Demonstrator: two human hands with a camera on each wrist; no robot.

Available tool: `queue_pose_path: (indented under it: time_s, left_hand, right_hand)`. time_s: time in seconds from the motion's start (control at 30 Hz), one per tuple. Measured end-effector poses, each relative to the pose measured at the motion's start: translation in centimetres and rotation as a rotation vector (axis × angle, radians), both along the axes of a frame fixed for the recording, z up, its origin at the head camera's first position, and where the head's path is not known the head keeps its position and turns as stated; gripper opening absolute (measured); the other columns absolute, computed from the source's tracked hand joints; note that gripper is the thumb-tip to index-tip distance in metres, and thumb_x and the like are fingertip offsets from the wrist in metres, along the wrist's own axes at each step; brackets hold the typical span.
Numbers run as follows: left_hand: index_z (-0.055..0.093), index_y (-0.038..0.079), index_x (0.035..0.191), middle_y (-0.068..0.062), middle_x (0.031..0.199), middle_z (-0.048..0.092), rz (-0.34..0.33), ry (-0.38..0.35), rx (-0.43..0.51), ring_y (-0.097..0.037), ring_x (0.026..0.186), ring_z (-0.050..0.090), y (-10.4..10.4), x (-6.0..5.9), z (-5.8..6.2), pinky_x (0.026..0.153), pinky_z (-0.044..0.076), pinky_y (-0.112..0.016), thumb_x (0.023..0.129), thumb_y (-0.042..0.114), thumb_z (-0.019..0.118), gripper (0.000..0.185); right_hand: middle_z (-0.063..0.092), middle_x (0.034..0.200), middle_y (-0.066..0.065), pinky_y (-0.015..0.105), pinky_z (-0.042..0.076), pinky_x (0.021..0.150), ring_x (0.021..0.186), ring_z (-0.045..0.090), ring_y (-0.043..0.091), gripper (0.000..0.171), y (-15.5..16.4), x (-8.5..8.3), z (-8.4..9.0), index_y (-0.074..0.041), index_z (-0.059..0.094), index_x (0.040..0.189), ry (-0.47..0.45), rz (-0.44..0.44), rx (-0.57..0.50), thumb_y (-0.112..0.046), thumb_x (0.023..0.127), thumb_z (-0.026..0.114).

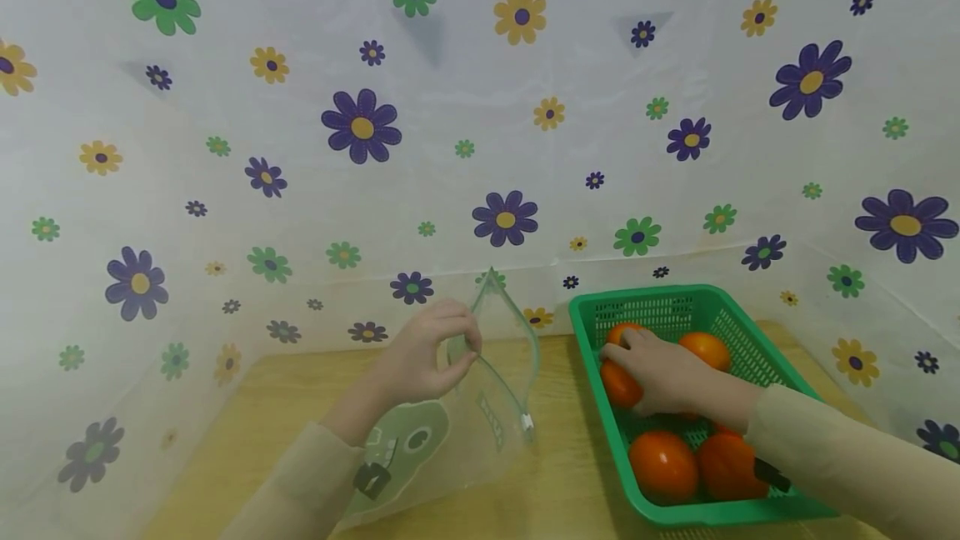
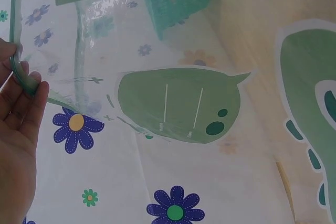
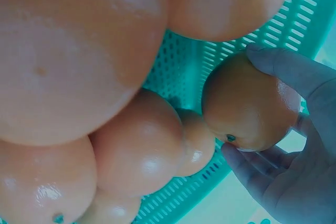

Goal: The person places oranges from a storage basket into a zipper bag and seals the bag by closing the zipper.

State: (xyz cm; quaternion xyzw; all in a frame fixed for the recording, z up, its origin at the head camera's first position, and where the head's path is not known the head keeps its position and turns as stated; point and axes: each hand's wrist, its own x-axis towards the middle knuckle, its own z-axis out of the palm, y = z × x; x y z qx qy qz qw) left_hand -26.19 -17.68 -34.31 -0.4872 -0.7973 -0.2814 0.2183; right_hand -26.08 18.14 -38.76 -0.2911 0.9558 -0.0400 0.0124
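My left hand [image 1: 431,352] pinches the top edge of a clear zip bag [image 1: 480,407] printed with a green cartoon figure, holding its mouth up above the wooden table [image 1: 555,473]. The left wrist view shows the fingers [image 2: 23,95] gripping the bag's green rim [image 2: 21,72]. My right hand [image 1: 660,373] is inside a green plastic basket [image 1: 592,332] to the right, its fingers curled round an orange fruit [image 1: 618,383]. In the right wrist view that fruit [image 3: 249,103] sits between thumb and fingers [image 3: 294,69]. Several more orange fruits [image 1: 663,465] lie in the basket.
A floral plastic sheet [image 1: 450,148] covers the wall behind and both sides. The basket stands near the table's right and front edges. Bare tabletop shows between bag and basket.
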Motion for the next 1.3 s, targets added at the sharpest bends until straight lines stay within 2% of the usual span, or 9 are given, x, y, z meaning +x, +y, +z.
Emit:
queue_pose_path:
  time_s: [0.3,0.53,0.77,1.03,1.3]
  left_hand:
    - [0.067,0.012,0.088,-0.001,0.091,0.070,0.006,-0.010,0.006,-0.017,0.094,0.063,0.0,0.2,0.0,0.089,0.057,-0.035,0.084,0.002,0.071,0.011]
    - [0.067,0.012,0.087,0.000,0.091,0.070,0.002,-0.006,0.005,-0.016,0.093,0.063,0.1,0.0,-0.1,0.088,0.056,-0.035,0.084,0.002,0.071,0.012]
    - [0.068,0.013,0.088,0.001,0.091,0.070,0.009,-0.001,-0.004,-0.016,0.094,0.063,0.2,0.0,-0.1,0.089,0.056,-0.035,0.084,0.003,0.071,0.012]
    - [0.068,0.012,0.087,0.000,0.090,0.069,-0.024,0.024,0.009,-0.016,0.093,0.063,0.2,-0.3,-0.1,0.088,0.056,-0.034,0.088,0.006,0.068,0.006]
    - [0.067,0.012,0.088,0.001,0.090,0.069,-0.014,0.025,0.006,-0.016,0.092,0.062,0.5,-0.2,-0.1,0.088,0.056,-0.034,0.083,0.001,0.072,0.012]
  right_hand:
    - [0.059,0.122,0.015,0.042,0.061,0.077,0.105,0.058,0.029,0.073,0.0,0.6,1.6,-0.014,0.061,0.133,0.071,0.035,-0.009,-0.022,0.070,0.098]
    - [0.061,0.123,0.015,0.046,0.063,0.084,0.105,0.059,0.028,0.074,-0.1,1.1,2.8,-0.014,0.062,0.135,0.077,0.037,-0.017,-0.023,0.071,0.098]
    - [0.060,0.122,0.013,0.045,0.064,0.082,0.103,0.060,0.026,0.073,-0.2,1.2,3.4,-0.016,0.062,0.135,0.077,0.036,-0.023,-0.023,0.072,0.098]
    - [0.060,0.118,0.013,0.045,0.063,0.085,0.102,0.058,0.026,0.070,-0.5,1.5,4.2,-0.015,0.063,0.134,0.122,0.068,-0.041,-0.022,0.074,0.097]
    - [0.059,0.116,0.010,0.041,0.063,0.082,0.101,0.057,0.024,0.070,-0.8,1.6,4.4,-0.013,0.062,0.133,0.152,0.105,-0.036,-0.022,0.073,0.097]
